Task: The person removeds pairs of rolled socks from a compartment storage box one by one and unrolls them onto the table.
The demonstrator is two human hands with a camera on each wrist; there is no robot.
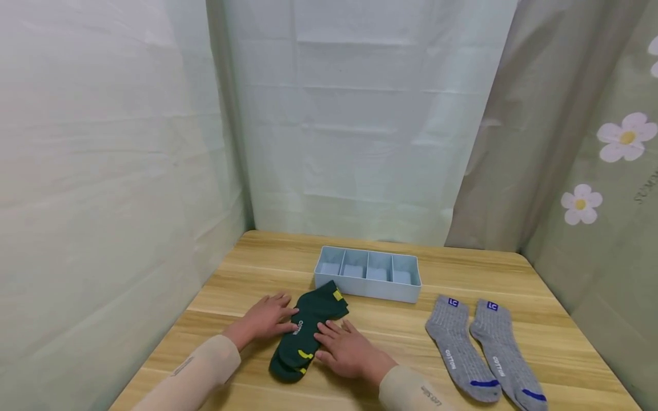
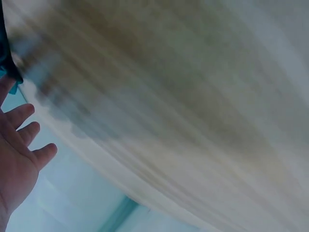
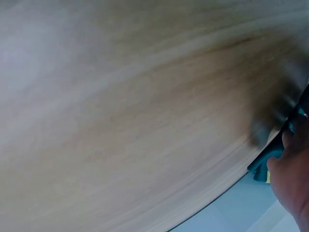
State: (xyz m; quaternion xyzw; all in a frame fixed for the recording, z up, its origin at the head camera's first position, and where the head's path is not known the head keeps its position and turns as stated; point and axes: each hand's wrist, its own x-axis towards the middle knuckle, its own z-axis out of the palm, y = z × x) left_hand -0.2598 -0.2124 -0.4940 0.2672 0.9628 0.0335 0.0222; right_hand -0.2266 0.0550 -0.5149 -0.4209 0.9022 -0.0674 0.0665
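A pair of dark green socks [image 1: 308, 325] with yellow marks and white lettering lies stacked on the wooden table, cuffs toward the box and toes toward me. On their left edge rest the fingertips of my left hand [image 1: 266, 317], its fingers spread. From the other side my right hand [image 1: 346, 349] touches the socks with extended fingers. In the left wrist view the left hand [image 2: 19, 159] has its fingers apart, beside a dark sliver of sock [image 2: 6, 53]. The right wrist view catches the right hand [image 3: 292, 174] against the green fabric [image 3: 270, 157].
Behind the green socks stands a light blue box [image 1: 367, 286] with several compartments, close to the cuffs. Two grey socks, a left one [image 1: 457, 342] and a right one [image 1: 506, 354], lie side by side on the right. Curtains [image 1: 360, 125] hang around the table [image 1: 488, 274].
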